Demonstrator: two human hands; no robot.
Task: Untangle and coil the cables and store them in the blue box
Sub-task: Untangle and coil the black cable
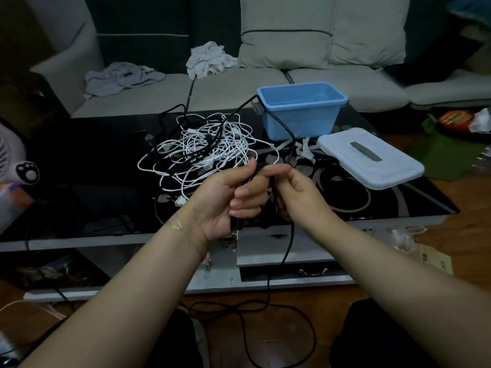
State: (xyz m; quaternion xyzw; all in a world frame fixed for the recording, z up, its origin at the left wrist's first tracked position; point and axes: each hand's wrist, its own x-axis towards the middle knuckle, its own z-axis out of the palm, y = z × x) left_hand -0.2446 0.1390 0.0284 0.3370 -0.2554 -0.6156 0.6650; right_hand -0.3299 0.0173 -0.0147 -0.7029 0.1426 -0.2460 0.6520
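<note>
Two hands, left hand (233,197) and right hand (297,192), gripping black cable (285,126), blue box (300,112) open, contents unclear

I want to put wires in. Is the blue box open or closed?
Open. The box has no top on, its inside shows, and the white lid lies beside it on the table.

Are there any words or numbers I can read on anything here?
None can be read.
Red packet, far right: it has yellowish print, too blurred to read.
Paper on the floor, right: faint marks, too small to read.
Blue box, white lid and cables: no writing shows.
</note>
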